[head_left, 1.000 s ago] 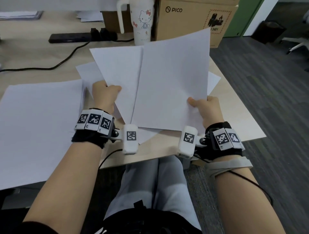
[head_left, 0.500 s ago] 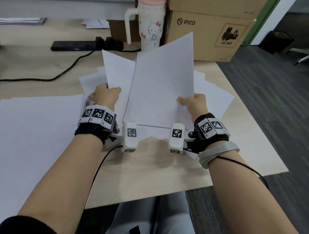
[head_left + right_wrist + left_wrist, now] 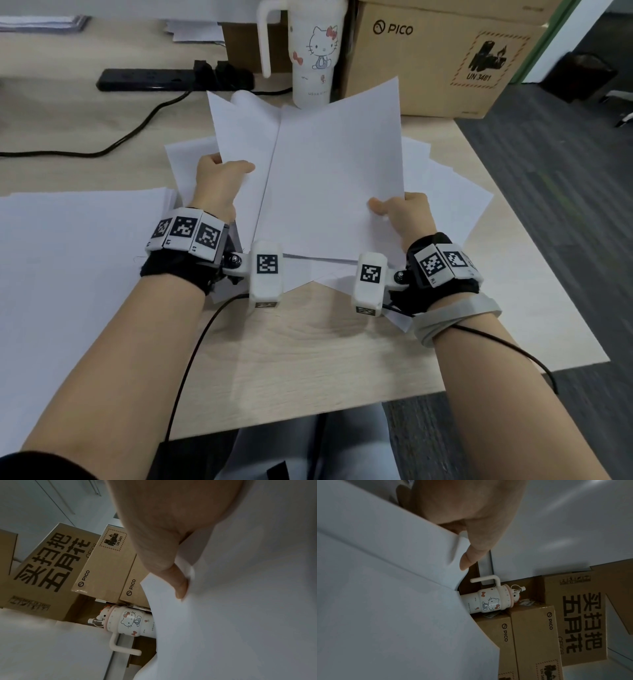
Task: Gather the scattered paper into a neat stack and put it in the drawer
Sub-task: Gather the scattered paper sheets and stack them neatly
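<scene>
White paper sheets (image 3: 329,192), plain and unprinted, are held up in a loose fan above the pale wooden desk (image 3: 308,359), leaning away from the person. Left hand (image 3: 219,185) grips the left edge of the fan, thumb lying on the near face and fingers hidden behind; in the left wrist view its thumb (image 3: 471,555) presses a curled paper edge. Right hand (image 3: 404,212) pinches the lower right part of the front sheet, thumb on the near face; the right wrist view shows that thumb (image 3: 180,586) flat against the paper. The sheets are not squared: one stands out at the upper left behind the front sheet, and the corners point different ways.

More loose white sheets (image 3: 445,192) lie flat on the desk under and to the right of the raised fan, overlapping at odd angles. A wide spread of white paper (image 3: 68,291) covers the desk on the left.

Behind the fan stands a white tumbler with a cat cartoon and a handle (image 3: 315,51), just beside a brown cardboard box printed PICO (image 3: 428,61). A black power strip (image 3: 147,79) lies further left, its black cable (image 3: 144,126) running across the desk. Grey carpet (image 3: 565,205) shows to the right of the desk. No drawer can be made out in any view
</scene>
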Motion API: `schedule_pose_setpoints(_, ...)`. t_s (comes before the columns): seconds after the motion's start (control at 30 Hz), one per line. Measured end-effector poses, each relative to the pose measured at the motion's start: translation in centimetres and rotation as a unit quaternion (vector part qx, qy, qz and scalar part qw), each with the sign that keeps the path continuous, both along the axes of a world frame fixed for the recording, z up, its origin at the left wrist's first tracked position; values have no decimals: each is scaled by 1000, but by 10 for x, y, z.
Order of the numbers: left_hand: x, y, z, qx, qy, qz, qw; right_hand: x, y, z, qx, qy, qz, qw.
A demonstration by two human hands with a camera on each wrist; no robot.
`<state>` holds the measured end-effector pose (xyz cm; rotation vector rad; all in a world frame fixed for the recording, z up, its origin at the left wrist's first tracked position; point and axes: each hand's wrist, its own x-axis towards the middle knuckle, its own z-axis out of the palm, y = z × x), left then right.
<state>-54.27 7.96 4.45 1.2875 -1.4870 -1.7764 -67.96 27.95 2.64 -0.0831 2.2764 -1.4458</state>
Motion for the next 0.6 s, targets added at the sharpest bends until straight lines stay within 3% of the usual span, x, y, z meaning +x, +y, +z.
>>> schedule_pose_setpoints(0.1,1,-2,-4,-10,16,34,999,1,0,1,-4,-2,1,1000)
schedule_pose_setpoints(0.27,5,1,-12,0,-27,73,997,3,2,2,-14,-2,2,1000)
schedule_pose_setpoints(0.47,14,11,-3,35,-47,-41,997,9,7,5,-24,-13,6,1000)
schedule_pose_setpoints(0.6,20,21,1,-14,-53,-65,996,18,17,10,-46,-27,6,999)
